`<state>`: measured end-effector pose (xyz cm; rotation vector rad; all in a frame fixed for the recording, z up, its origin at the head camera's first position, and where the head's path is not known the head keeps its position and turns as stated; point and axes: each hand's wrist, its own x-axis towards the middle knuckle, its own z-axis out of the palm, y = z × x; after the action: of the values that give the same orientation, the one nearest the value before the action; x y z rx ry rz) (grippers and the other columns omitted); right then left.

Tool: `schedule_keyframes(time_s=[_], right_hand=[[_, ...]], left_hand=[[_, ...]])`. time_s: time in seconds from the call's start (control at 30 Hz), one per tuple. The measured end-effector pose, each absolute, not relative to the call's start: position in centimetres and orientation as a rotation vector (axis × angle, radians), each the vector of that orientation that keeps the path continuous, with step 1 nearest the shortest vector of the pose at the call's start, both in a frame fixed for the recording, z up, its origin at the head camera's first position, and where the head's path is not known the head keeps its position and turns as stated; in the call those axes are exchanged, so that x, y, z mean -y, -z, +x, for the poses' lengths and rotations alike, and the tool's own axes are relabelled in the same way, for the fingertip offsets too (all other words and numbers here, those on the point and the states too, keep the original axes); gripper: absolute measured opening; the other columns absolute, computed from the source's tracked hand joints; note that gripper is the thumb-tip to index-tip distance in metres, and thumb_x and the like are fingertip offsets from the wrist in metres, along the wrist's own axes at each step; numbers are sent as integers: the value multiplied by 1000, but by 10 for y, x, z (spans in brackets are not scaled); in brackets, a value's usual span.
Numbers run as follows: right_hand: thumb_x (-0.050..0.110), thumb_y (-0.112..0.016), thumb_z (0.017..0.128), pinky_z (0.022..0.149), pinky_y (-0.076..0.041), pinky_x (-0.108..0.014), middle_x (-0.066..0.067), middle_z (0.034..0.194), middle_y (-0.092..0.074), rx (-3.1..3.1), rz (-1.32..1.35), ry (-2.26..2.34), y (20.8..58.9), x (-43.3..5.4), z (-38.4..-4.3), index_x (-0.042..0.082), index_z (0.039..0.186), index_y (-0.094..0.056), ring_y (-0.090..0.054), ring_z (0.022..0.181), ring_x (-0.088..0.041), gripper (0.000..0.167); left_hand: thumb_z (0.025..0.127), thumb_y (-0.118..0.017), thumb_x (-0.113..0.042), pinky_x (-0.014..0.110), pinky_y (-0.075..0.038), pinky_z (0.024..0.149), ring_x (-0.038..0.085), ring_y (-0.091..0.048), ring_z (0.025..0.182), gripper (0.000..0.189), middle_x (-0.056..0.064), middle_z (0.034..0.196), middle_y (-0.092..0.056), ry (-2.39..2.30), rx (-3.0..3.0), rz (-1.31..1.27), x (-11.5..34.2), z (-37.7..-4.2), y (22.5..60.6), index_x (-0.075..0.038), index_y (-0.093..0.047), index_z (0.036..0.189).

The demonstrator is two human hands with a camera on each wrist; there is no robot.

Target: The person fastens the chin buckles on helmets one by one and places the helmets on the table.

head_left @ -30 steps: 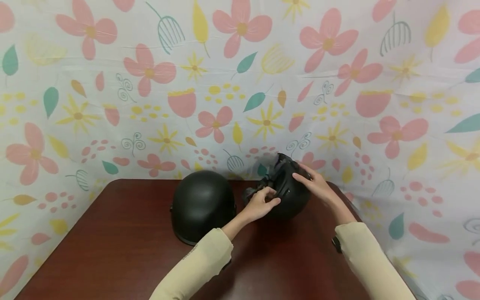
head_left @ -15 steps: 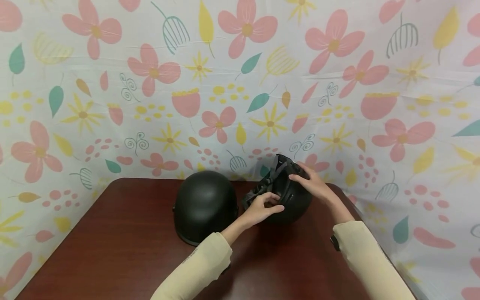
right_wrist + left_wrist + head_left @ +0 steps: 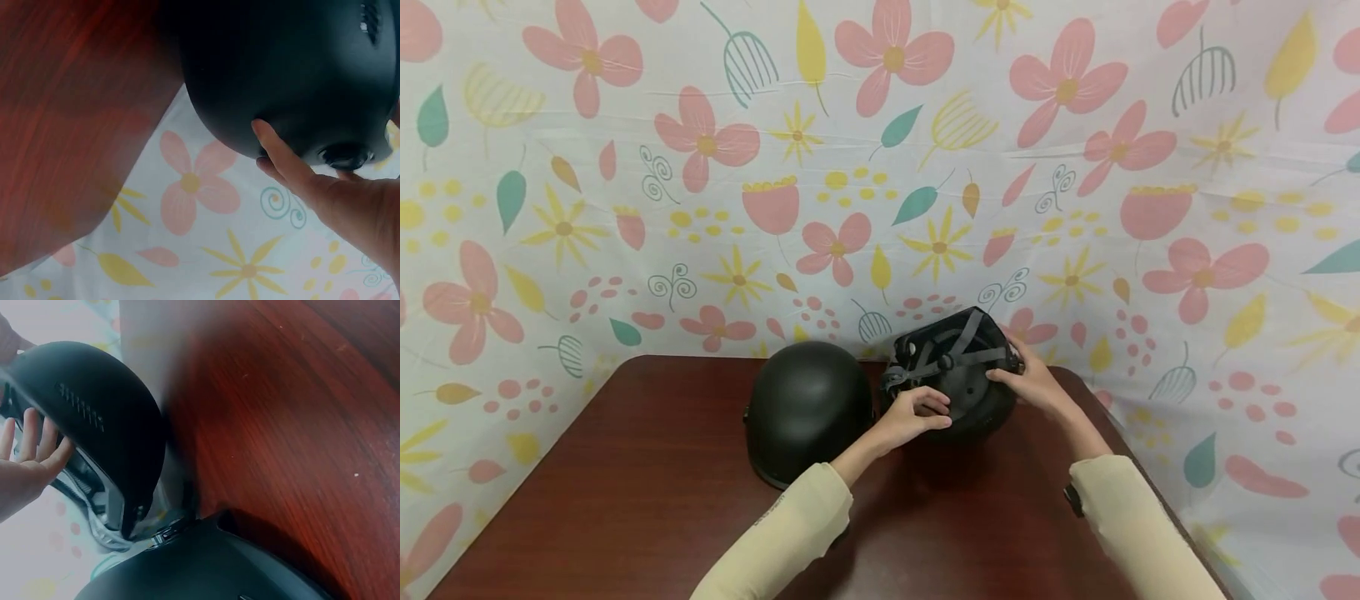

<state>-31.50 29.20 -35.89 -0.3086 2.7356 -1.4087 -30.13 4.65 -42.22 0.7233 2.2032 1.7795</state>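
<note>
A black helmet (image 3: pixel 970 400) is tilted with its padded inside facing me, and grey chin straps (image 3: pixel 958 354) cross its opening. My right hand (image 3: pixel 1030 379) grips its right rim, thumb on the inside edge; in the right wrist view those fingers (image 3: pixel 284 153) lie against the smooth outer shell. At the lower left of the opening is my left hand (image 3: pixel 917 417), its fingers loosely bent. The left wrist view has the left hand (image 3: pixel 28 465) by the rim, fingers fairly straight; firm contact is hard to tell. Whether the helmet's underside touches the table is hidden.
A second black helmet (image 3: pixel 808 412) stands dome up on the brown wooden table (image 3: pixel 647 483), just left of the held one. Behind the table's back edge hangs a floral cloth (image 3: pixel 850 167), which also runs down the right side.
The helmet at the right has turned from showing its outer side to showing its inside and straps. My left hand has shifted slightly left; the other helmet stays put.
</note>
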Motion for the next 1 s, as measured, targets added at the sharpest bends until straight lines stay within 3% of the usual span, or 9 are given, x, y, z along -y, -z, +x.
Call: schedule_keyframes(time_s=[0.17,0.23,0.37,0.47,0.57,0.77,0.9,1.0], right_hand=[[15,-59,97,102,-41,-59,-36,156,-15,-2812,-282,1356,368,-296,-315,4,157,-5,-30,137,-55,81],[13,-58,96,99,-44,-56,-38,152,-22,-2817,-237,1333,371,-300,-315,0,156,-6,-36,133,-53,81],[12,-56,95,75,-52,-42,-40,136,-39,-2819,-161,1293,379,-308,-313,-3,155,-8,-59,98,-42,78],[12,-56,95,62,-50,-34,-40,132,-42,-2805,-122,1290,384,-316,-311,-3,155,-11,-60,77,-25,76],[12,-56,95,63,-52,-33,-40,128,-47,-2787,-111,1302,388,-326,-308,-6,154,-12,-61,73,-16,75],[12,-56,96,72,-56,-36,-39,121,-52,-2723,-55,1360,395,-346,-306,-11,152,-10,-66,74,-13,76],[13,-59,94,76,-57,-40,-40,124,-52,-2751,-57,1315,397,-352,-307,-11,152,-12,-66,78,-15,78],[12,-60,92,72,-55,-38,-38,121,-54,-2797,-67,1278,396,-353,-308,-11,151,-15,-63,77,-16,78]], left_hand=[[93,-66,-15,28,-52,86,15,-63,96,30,17,117,-65,-1784,-2193,737,-44,-303,424,-5,-62,121],[93,-66,-14,30,-52,87,15,-63,95,30,17,117,-65,-1802,-2195,728,-41,-305,425,-5,-62,121],[94,-65,-13,36,-54,88,18,-64,95,29,20,118,-64,-1859,-2201,691,-33,-310,424,-3,-62,121],[94,-64,-13,40,-55,88,20,-65,95,30,24,120,-63,-1903,-2211,672,-26,-312,422,-1,-61,121],[94,-64,-13,45,-55,88,24,-66,97,32,25,122,-62,-1926,-2210,659,-19,-316,418,1,-60,123],[96,-61,-11,51,-55,89,39,-63,106,33,24,123,-60,-1966,-2202,614,-7,-325,413,2,-58,125],[96,-61,-10,49,-55,88,39,-60,108,33,23,126,-55,-1987,-2260,564,-4,-329,414,2,-57,126],[95,-63,-11,48,-53,90,36,-57,113,40,24,135,-47,-1958,-2334,509,-5,-330,416,0,-52,132]])
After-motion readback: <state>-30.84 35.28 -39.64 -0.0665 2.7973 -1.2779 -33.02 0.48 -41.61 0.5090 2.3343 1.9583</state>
